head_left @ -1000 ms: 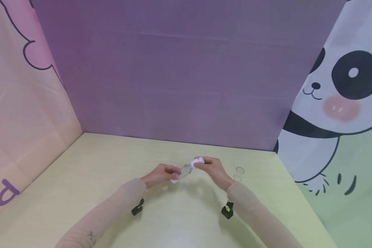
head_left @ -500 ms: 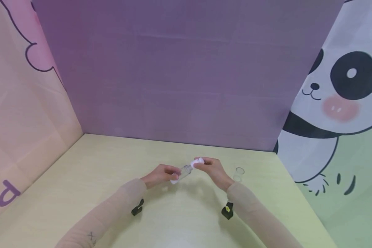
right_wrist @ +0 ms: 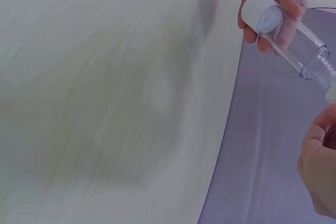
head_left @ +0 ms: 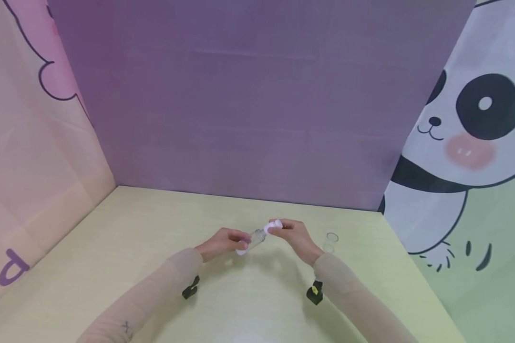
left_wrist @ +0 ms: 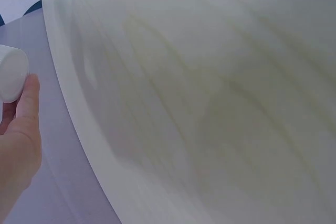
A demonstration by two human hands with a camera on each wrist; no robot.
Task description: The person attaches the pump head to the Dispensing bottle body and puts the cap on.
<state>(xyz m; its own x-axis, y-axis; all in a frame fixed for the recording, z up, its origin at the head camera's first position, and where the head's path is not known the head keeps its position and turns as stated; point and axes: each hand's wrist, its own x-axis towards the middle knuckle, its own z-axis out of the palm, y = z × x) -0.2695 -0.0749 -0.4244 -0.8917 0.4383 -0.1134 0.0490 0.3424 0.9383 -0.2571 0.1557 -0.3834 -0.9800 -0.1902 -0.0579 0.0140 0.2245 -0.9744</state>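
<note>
In the head view a clear bottle (head_left: 255,238) is held tilted above the table, its neck up and to the right. My left hand (head_left: 224,239) grips its lower end, around the white base (right_wrist: 254,12) that shows in the right wrist view. At the other end, my right hand (head_left: 298,238) pinches a white cap-like top (head_left: 272,226) between thumb and fingers. Threads show on the clear neck (right_wrist: 317,72) beside this top; whether the top is engaged on them cannot be told. The left wrist view shows only fingers against the white base (left_wrist: 13,74).
A clear open cylinder, like an overcap (head_left: 332,237), stands on the pale wooden table (head_left: 154,214) right of my right hand. A purple cloth wall (head_left: 249,143) rises behind the table, with printed cloth walls at both sides. Black wrist devices (head_left: 314,292) hang under both wrists.
The head view shifts very slightly. Both hands keep their hold on the bottle and its white top, with almost no visible movement.
</note>
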